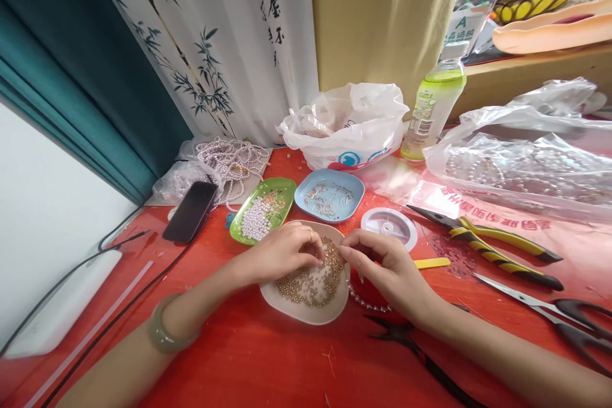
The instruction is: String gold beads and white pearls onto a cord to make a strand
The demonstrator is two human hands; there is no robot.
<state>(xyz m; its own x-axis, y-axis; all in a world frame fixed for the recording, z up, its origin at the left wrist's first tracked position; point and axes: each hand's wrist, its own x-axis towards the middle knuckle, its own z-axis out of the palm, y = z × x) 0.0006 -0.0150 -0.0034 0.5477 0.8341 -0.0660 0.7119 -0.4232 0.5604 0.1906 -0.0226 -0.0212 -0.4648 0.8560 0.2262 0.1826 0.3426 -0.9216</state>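
Note:
My left hand [291,252] reaches over a cream dish [306,317] of small gold beads [310,287]. Its thumb and fingers are pinched together just above the beads; whatever they hold is too small to make out. At the dish's right rim, my right hand [382,264] pinches with thumb and forefinger at the end of a bead strand [368,306], which curves down beneath that hand onto the table. Behind the dish sit a green tray [290,188] of white and gold beads and a blue tray [354,209] holding small metal pins.
A white spool [412,229], yellow-black pliers [482,245], scissors [540,306] and dark pliers [421,357] lie to the right. A phone [190,211] and cables lie left. Plastic bags [344,134] and a bottle [430,108] line the back.

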